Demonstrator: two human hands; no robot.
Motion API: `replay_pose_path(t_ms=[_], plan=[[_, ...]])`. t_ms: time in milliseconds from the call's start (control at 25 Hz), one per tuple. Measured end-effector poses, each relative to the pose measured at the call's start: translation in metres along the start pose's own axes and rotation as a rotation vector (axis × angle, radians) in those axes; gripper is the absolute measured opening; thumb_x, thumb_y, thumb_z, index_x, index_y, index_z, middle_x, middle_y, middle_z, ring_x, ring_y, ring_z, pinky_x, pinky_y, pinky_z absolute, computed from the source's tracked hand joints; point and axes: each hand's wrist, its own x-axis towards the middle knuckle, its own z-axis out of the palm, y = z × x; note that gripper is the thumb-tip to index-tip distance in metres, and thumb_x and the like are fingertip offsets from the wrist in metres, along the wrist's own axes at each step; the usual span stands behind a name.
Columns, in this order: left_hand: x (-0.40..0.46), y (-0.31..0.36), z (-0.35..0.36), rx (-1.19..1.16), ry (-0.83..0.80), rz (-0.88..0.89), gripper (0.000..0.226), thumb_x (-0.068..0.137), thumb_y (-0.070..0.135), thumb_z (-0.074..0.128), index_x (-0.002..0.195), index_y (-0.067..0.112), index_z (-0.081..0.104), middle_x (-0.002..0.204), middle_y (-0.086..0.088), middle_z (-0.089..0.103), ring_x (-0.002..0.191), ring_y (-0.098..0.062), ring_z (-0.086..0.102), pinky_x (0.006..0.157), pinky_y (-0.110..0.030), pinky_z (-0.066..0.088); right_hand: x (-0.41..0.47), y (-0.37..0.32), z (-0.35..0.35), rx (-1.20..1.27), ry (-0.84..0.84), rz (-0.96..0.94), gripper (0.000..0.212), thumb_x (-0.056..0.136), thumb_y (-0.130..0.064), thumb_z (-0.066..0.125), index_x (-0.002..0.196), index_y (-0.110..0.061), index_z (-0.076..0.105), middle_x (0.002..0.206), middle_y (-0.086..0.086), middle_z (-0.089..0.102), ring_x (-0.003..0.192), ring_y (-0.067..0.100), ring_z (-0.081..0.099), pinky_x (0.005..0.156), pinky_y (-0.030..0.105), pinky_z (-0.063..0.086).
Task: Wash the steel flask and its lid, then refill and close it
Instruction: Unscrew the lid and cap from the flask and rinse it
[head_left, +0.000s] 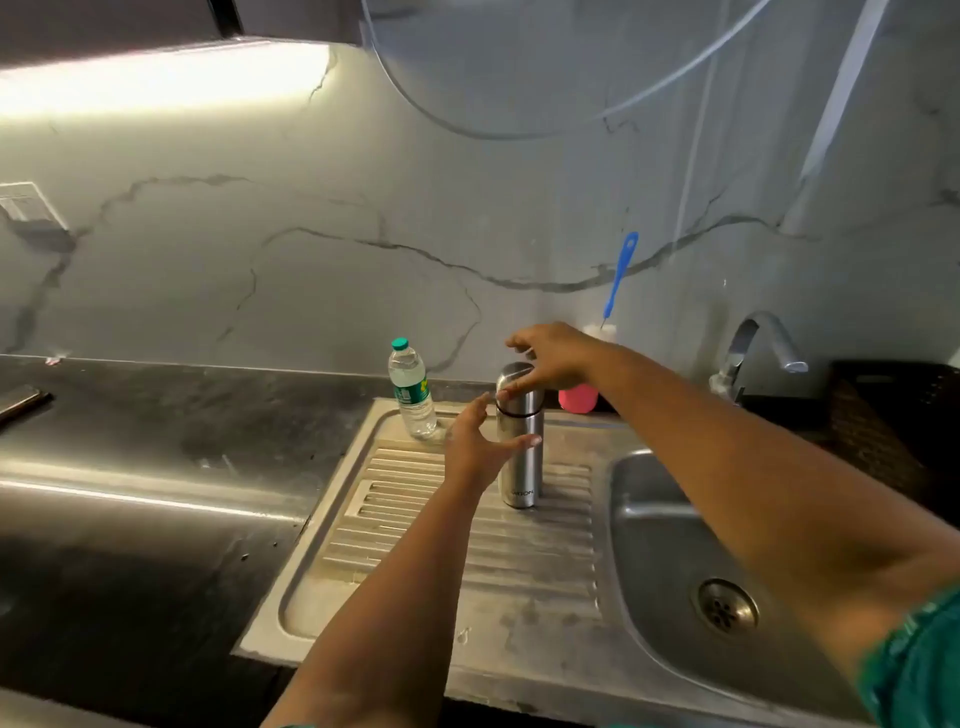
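Note:
The steel flask (521, 452) stands upright on the ribbed drainboard (467, 545), with its lid (511, 376) on top. My left hand (475, 447) is spread open just left of the flask body, thumb reaching across its front. My right hand (553, 358) hovers over the lid, fingers apart, fingertips at the lid's edge. A clear plastic water bottle (412, 389) with a green cap stands behind and to the left of the flask.
The steel sink basin (670, 545) with a drain lies to the right, the tap (753, 348) behind it. A pink container (577, 399) and a blue-handled brush (621, 275) stand at the wall. Dark countertop (130, 467) stretches left.

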Motion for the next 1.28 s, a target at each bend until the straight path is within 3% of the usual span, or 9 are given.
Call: replay_pose_path(t_ms=[160, 280, 440, 760, 960, 1080, 1200, 1280], plan=[[0.010, 0.000, 0.002, -0.040, -0.037, 0.065, 0.083, 0.057, 0.040, 0.094, 0.130, 0.023, 0.059, 0.116, 0.006, 0.070, 0.109, -0.009, 0.063, 0.097, -0.031, 0.051, 0.018, -0.026, -0.013, -0.377, -0.197, 0.033, 0.068, 0.074, -0.045, 0.079, 0.130, -0.015, 0.056, 0.124, 0.006, 0.060, 0.100, 0.020, 0.059, 0.076, 0.026, 0.046], [0.018, -0.007, 0.003, -0.046, -0.085, 0.061, 0.079, 0.059, 0.039, 0.094, 0.127, 0.024, 0.058, 0.115, 0.006, 0.069, 0.105, -0.011, 0.064, 0.094, -0.035, 0.054, 0.030, -0.027, -0.006, -0.436, -0.239, 0.035, 0.061, 0.073, -0.043, 0.080, 0.122, -0.012, 0.060, 0.113, 0.006, 0.063, 0.079, 0.015, 0.058, 0.061, 0.021, 0.046], [0.022, -0.017, 0.004, -0.066, -0.165, 0.049, 0.073, 0.061, 0.042, 0.092, 0.122, 0.028, 0.056, 0.114, 0.009, 0.065, 0.106, -0.013, 0.063, 0.091, -0.041, 0.056, 0.044, -0.025, -0.001, -0.443, -0.259, 0.024, 0.061, 0.067, -0.045, 0.083, 0.116, -0.013, 0.063, 0.103, 0.004, 0.068, 0.082, 0.020, 0.068, 0.072, 0.030, 0.057], [0.026, -0.016, 0.004, -0.119, -0.291, 0.067, 0.065, 0.072, 0.033, 0.087, 0.123, 0.035, 0.047, 0.112, 0.020, 0.057, 0.109, -0.010, 0.054, 0.084, -0.028, 0.052, 0.045, -0.011, -0.001, -0.374, -0.266, -0.074, 0.063, 0.072, -0.038, 0.081, 0.125, -0.013, 0.059, 0.110, 0.001, 0.064, 0.093, 0.019, 0.064, 0.080, 0.029, 0.055], [0.031, -0.020, 0.007, -0.150, -0.330, 0.066, 0.061, 0.071, 0.030, 0.087, 0.119, 0.041, 0.050, 0.112, 0.017, 0.065, 0.111, -0.011, 0.060, 0.094, -0.032, 0.052, 0.047, -0.005, 0.000, -0.364, -0.289, -0.110, 0.063, 0.074, -0.034, 0.081, 0.128, -0.014, 0.056, 0.102, -0.003, 0.060, 0.092, 0.019, 0.064, 0.079, 0.028, 0.055], [0.033, -0.017, 0.004, -0.168, -0.358, 0.061, 0.063, 0.072, 0.022, 0.088, 0.119, 0.039, 0.050, 0.109, 0.018, 0.064, 0.101, -0.001, 0.060, 0.085, -0.017, 0.050, 0.043, -0.004, -0.001, -0.370, -0.309, -0.171, 0.065, 0.075, -0.023, 0.081, 0.134, -0.020, 0.054, 0.120, -0.001, 0.061, 0.107, 0.018, 0.059, 0.085, 0.026, 0.049], [0.035, -0.015, 0.001, -0.184, -0.399, 0.057, 0.072, 0.072, 0.020, 0.087, 0.131, 0.031, 0.047, 0.117, 0.011, 0.062, 0.104, -0.006, 0.059, 0.077, -0.011, 0.049, 0.042, -0.003, -0.006, -0.381, -0.358, -0.218, 0.068, 0.074, -0.015, 0.080, 0.135, -0.028, 0.052, 0.128, -0.003, 0.055, 0.117, 0.019, 0.053, 0.090, 0.028, 0.045], [0.036, -0.015, 0.000, -0.188, -0.414, 0.051, 0.069, 0.072, 0.020, 0.087, 0.129, 0.029, 0.048, 0.117, 0.010, 0.062, 0.105, -0.008, 0.059, 0.075, -0.011, 0.049, 0.044, -0.003, -0.011, -0.334, -0.393, -0.197, 0.078, 0.071, -0.025, 0.083, 0.138, -0.034, 0.046, 0.133, -0.003, 0.047, 0.123, 0.020, 0.046, 0.096, 0.033, 0.045]])
